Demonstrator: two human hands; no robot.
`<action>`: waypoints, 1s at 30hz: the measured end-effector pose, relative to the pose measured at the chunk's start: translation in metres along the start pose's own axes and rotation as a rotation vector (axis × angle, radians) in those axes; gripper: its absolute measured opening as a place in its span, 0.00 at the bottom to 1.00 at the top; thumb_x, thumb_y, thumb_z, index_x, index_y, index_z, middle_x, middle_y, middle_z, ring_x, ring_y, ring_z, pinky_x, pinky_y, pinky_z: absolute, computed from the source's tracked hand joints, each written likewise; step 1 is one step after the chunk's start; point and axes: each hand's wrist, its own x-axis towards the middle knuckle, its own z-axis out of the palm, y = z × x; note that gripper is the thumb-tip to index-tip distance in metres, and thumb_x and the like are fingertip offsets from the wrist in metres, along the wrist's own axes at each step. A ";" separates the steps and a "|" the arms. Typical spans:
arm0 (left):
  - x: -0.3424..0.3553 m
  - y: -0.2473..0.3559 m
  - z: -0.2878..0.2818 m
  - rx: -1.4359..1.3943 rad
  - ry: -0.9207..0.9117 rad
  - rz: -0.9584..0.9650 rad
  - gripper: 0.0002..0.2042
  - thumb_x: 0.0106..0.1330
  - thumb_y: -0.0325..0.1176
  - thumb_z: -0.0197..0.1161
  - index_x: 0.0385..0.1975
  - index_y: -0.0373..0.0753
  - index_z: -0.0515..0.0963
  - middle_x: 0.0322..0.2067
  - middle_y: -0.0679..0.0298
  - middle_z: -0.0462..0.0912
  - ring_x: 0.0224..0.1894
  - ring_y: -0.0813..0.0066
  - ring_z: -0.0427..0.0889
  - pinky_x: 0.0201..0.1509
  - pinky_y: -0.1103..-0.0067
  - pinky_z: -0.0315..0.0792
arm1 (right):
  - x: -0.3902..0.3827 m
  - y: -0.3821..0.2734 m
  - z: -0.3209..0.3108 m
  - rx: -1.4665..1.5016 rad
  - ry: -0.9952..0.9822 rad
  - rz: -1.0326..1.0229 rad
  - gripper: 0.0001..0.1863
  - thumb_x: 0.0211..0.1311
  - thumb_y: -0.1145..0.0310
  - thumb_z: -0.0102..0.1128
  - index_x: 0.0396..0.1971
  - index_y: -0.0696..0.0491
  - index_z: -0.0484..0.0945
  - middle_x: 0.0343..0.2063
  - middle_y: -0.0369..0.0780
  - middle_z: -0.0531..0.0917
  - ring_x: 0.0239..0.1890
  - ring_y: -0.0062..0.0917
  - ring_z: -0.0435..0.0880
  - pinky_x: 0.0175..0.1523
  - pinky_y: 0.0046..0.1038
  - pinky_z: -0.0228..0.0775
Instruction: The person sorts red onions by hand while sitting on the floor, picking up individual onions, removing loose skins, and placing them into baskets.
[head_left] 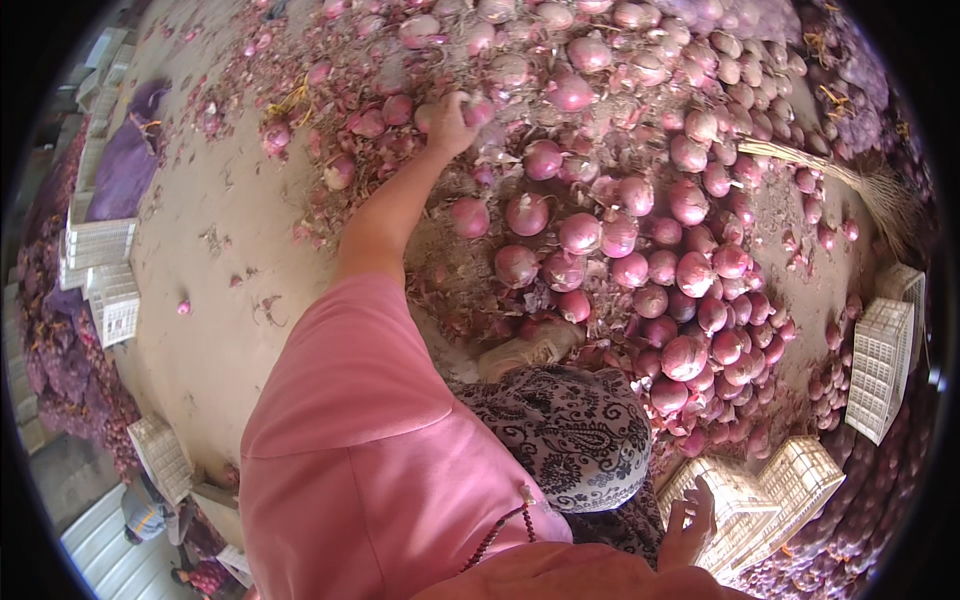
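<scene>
My left arm, in a pink sleeve, stretches far forward over the floor. At its end my left hand (453, 126) is closed round a reddish-purple onion (479, 110), among loose onions and dry skins. My right hand (688, 524) is at the lower right, raised beside a white plastic crate (722, 490). Its fingers are apart and slightly bent, with nothing seen between them. Between my hands spreads a big heap of purple onions (690, 275), thickest to the right of my knee in patterned cloth (560, 435).
More white crates stand at the right (880, 350) and the left (102, 275). A straw broom (870, 190) lies at the far right. Filled purple mesh sacks (128, 155) are along the sides. Other people (150, 510) are at the lower left.
</scene>
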 end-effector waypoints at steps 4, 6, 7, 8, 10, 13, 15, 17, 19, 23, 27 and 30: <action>-0.007 0.097 -0.037 -0.472 -0.071 0.495 0.08 0.56 0.27 0.64 0.36 0.39 0.76 0.40 0.56 0.83 0.47 0.55 0.81 0.55 0.64 0.71 | 0.010 0.003 0.003 -0.056 -0.027 -0.014 0.24 0.62 0.75 0.56 0.60 0.50 0.72 0.38 0.39 0.82 0.35 0.24 0.79 0.36 0.28 0.69; -0.038 0.112 -0.044 -0.158 -0.161 0.482 0.18 0.57 0.29 0.64 0.49 0.39 0.74 0.52 0.53 0.77 0.58 0.56 0.75 0.60 0.62 0.70 | 0.017 0.031 0.002 -0.091 -0.030 0.004 0.25 0.62 0.74 0.56 0.60 0.49 0.72 0.37 0.38 0.82 0.33 0.23 0.77 0.34 0.27 0.68; -0.044 0.120 -0.046 -0.182 -0.129 0.462 0.20 0.57 0.29 0.65 0.51 0.39 0.72 0.54 0.52 0.75 0.59 0.54 0.74 0.61 0.62 0.69 | 0.015 0.044 0.001 -0.067 -0.020 0.000 0.24 0.62 0.74 0.55 0.60 0.51 0.72 0.34 0.37 0.82 0.30 0.21 0.76 0.32 0.26 0.66; -0.053 0.112 -0.059 -0.174 -0.098 0.424 0.23 0.56 0.29 0.65 0.53 0.39 0.70 0.56 0.51 0.73 0.59 0.52 0.73 0.63 0.61 0.68 | 0.021 0.035 0.004 -0.048 -0.058 -0.078 0.24 0.62 0.74 0.55 0.60 0.52 0.71 0.33 0.37 0.82 0.29 0.21 0.76 0.32 0.26 0.66; -0.056 0.062 -0.064 -0.030 0.050 0.263 0.24 0.56 0.31 0.66 0.53 0.39 0.70 0.55 0.51 0.73 0.58 0.50 0.73 0.63 0.61 0.68 | 0.023 0.041 0.002 -0.016 -0.115 -0.056 0.23 0.63 0.72 0.55 0.60 0.54 0.70 0.31 0.37 0.81 0.28 0.21 0.78 0.32 0.25 0.67; -0.066 -0.017 -0.106 0.347 0.028 -0.074 0.25 0.57 0.33 0.65 0.56 0.39 0.70 0.52 0.51 0.74 0.53 0.49 0.73 0.61 0.59 0.66 | 0.028 0.060 -0.002 -0.053 -0.175 0.109 0.24 0.65 0.70 0.54 0.61 0.55 0.68 0.30 0.38 0.81 0.28 0.22 0.80 0.32 0.25 0.69; -0.075 -0.082 -0.126 0.612 -0.005 -0.247 0.29 0.59 0.36 0.63 0.62 0.41 0.65 0.58 0.52 0.70 0.58 0.49 0.71 0.63 0.58 0.65 | 0.031 0.083 -0.006 -0.098 -0.200 0.132 0.25 0.66 0.68 0.53 0.63 0.55 0.66 0.30 0.38 0.81 0.29 0.22 0.81 0.31 0.24 0.70; -0.084 -0.139 -0.144 0.689 0.011 -0.378 0.36 0.58 0.42 0.64 0.67 0.43 0.59 0.65 0.53 0.64 0.63 0.48 0.67 0.66 0.58 0.63 | 0.032 0.112 -0.011 -0.070 -0.217 0.222 0.26 0.67 0.67 0.53 0.64 0.55 0.64 0.30 0.38 0.81 0.29 0.22 0.82 0.30 0.24 0.71; -0.105 -0.189 -0.174 0.500 -0.044 -0.616 0.41 0.55 0.47 0.66 0.69 0.44 0.57 0.67 0.52 0.61 0.66 0.45 0.64 0.68 0.58 0.62 | 0.047 0.144 -0.008 -0.038 -0.266 0.216 0.27 0.67 0.66 0.53 0.65 0.54 0.62 0.30 0.38 0.81 0.29 0.24 0.83 0.30 0.24 0.72; -0.107 -0.219 -0.198 0.399 -0.351 -0.783 0.53 0.46 0.56 0.73 0.70 0.41 0.53 0.67 0.45 0.58 0.66 0.39 0.63 0.67 0.57 0.64 | 0.051 0.141 -0.008 -0.057 -0.258 0.210 0.25 0.68 0.66 0.53 0.64 0.54 0.64 0.30 0.38 0.81 0.28 0.25 0.83 0.32 0.25 0.74; -0.129 -0.168 -0.154 0.489 -0.135 -0.630 0.50 0.44 0.55 0.77 0.64 0.32 0.62 0.53 0.40 0.75 0.58 0.48 0.75 0.60 0.63 0.71 | 0.048 0.024 0.000 -0.158 -0.206 0.147 0.23 0.66 0.74 0.53 0.61 0.56 0.67 0.30 0.37 0.81 0.31 0.24 0.83 0.37 0.26 0.75; -0.147 -0.152 -0.170 0.186 -0.125 -0.764 0.50 0.45 0.53 0.77 0.66 0.36 0.57 0.63 0.42 0.64 0.61 0.46 0.72 0.61 0.61 0.70 | 0.051 0.032 0.005 -0.164 -0.159 0.118 0.24 0.65 0.75 0.53 0.62 0.57 0.67 0.30 0.37 0.81 0.31 0.23 0.83 0.36 0.25 0.74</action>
